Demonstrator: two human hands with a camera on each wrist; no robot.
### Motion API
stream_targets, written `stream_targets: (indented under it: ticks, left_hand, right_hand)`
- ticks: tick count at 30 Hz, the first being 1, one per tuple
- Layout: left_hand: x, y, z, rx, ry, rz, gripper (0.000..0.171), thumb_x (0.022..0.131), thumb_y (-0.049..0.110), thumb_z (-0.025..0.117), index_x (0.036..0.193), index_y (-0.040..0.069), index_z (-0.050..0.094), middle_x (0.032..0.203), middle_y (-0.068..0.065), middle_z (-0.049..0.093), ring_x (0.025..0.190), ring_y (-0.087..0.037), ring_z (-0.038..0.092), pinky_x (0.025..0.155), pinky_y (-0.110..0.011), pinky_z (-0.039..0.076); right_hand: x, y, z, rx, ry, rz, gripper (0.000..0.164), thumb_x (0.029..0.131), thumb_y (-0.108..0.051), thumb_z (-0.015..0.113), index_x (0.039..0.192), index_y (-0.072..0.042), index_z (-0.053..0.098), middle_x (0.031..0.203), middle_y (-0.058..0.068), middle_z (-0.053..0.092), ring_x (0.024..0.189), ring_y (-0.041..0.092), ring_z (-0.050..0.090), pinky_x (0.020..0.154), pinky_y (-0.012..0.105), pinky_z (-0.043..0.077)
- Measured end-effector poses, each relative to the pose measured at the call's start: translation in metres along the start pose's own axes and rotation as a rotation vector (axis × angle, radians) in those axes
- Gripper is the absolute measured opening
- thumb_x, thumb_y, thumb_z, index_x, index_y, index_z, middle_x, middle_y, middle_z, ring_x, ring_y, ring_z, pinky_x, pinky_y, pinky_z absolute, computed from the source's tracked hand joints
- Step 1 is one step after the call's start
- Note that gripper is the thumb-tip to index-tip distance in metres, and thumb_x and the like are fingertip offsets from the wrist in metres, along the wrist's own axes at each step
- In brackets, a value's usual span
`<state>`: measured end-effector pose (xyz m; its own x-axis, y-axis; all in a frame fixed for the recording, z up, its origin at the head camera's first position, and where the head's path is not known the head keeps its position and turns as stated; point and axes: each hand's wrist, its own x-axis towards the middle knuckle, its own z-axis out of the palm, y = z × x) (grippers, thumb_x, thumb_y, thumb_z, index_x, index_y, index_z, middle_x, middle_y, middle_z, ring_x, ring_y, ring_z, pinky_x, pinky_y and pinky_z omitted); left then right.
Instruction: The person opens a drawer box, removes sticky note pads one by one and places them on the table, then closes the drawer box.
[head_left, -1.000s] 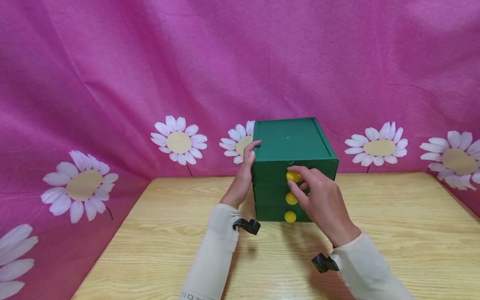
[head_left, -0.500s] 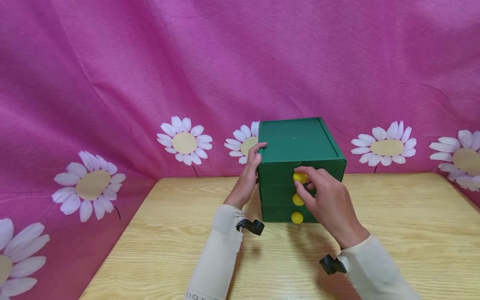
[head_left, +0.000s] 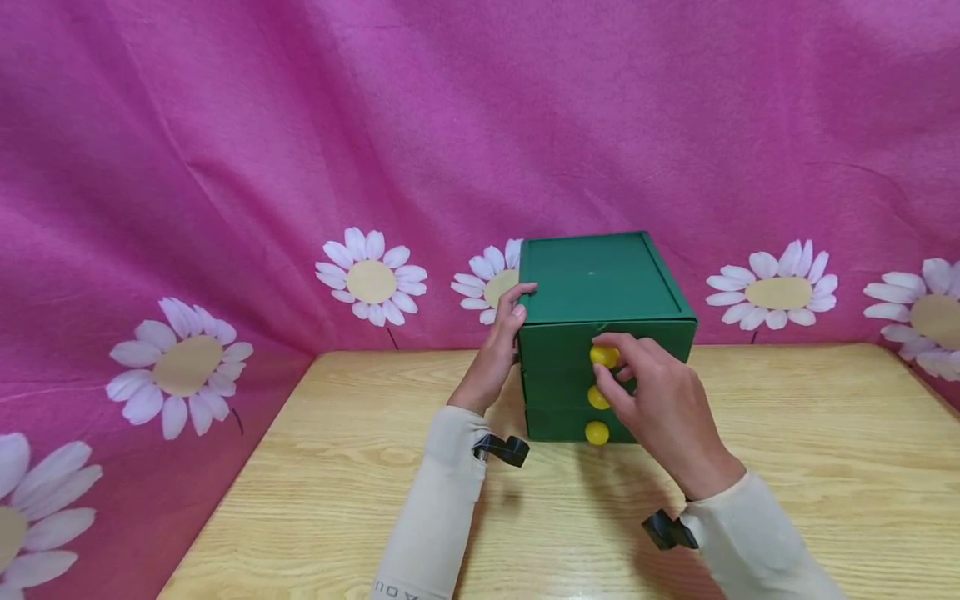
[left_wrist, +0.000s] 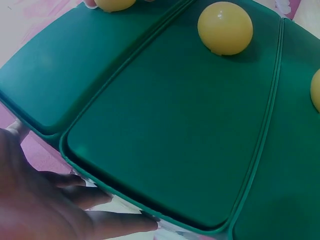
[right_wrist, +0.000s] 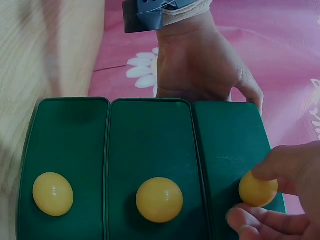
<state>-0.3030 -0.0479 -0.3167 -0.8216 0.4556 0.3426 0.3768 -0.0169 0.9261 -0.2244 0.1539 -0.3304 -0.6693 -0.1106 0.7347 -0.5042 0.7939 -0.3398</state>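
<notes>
1. A boxy green plastic cabinet [head_left: 592, 283] with three stacked drawers stands on a pale wood-grain tabletop [head_left: 322, 500], near its far edge and to the right of the middle of the head view.
2. Each drawer front bears one round, glossy yellow knob: a top knob [head_left: 604, 356], a middle knob [head_left: 597, 397] and a bottom knob [head_left: 597, 432], in a column. In the head view the three fronts look about flush with one another.
3. The right hand [head_left: 663, 400] pinches the top knob between thumb and index finger. Seen from the head, this hand partly covers the middle knob.
4. The left hand [head_left: 492, 357] rests along the cabinet's left side, its fingers fairly straight and spread, one fingertip reaching over the upper edge; it is not wrapped round anything.
5. Both arms wear long cream fabric sleeves, the left sleeve [head_left: 431, 517] carrying dark lettering near the bottom of the view. A small black fitting shows at each wrist, the left fitting [head_left: 502, 450] and the right fitting [head_left: 670, 531].
6. Behind the tabletop hangs a magenta cloth [head_left: 450, 125] printed with large white daisies [head_left: 371, 282] with yellowish centres.
</notes>
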Motion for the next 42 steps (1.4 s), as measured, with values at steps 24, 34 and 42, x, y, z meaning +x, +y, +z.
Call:
stream_targets:
  ticks: [24, 34, 42]
  left_hand:
    - [-0.001, -0.001, 0.0, 0.073, 0.012, 0.008, 0.046, 0.104, 0.036, 0.025, 0.148, 0.023, 0.025, 0.154, -0.001, 0.019, 0.134, -0.025, 0.029, 0.102, -0.053, 0.034]
    - [-0.002, -0.001, -0.001, 0.077, 0.011, 0.0, 0.047, 0.103, 0.036, 0.024, 0.149, 0.026, 0.025, 0.153, -0.002, 0.021, 0.131, -0.026, 0.033, 0.098, -0.057, 0.036]
    - [-0.002, -0.002, -0.002, 0.08, -0.001, 0.009, 0.048, 0.104, 0.037, 0.025, 0.15, 0.025, 0.024, 0.156, 0.001, 0.017, 0.139, -0.025, 0.024, 0.099, -0.057, 0.036]
  right_hand:
    - [0.002, -0.012, -0.018, 0.031, -0.11, 0.037, 0.022, 0.083, -0.013, 0.074, 0.104, -0.015, 0.067, 0.074, -0.005, 0.065, 0.063, 0.006, 0.06, 0.056, 0.028, 0.048]
    - [0.003, -0.018, -0.025, 0.023, -0.172, 0.068, 0.018, 0.084, -0.014, 0.073, 0.101, -0.015, 0.067, 0.071, -0.005, 0.065, 0.062, 0.006, 0.059, 0.054, 0.027, 0.047]
    - [0.001, -0.025, -0.033, 0.024, -0.232, 0.101, 0.016, 0.086, -0.015, 0.071, 0.102, -0.014, 0.069, 0.074, -0.006, 0.068, 0.062, 0.005, 0.059, 0.054, 0.026, 0.044]
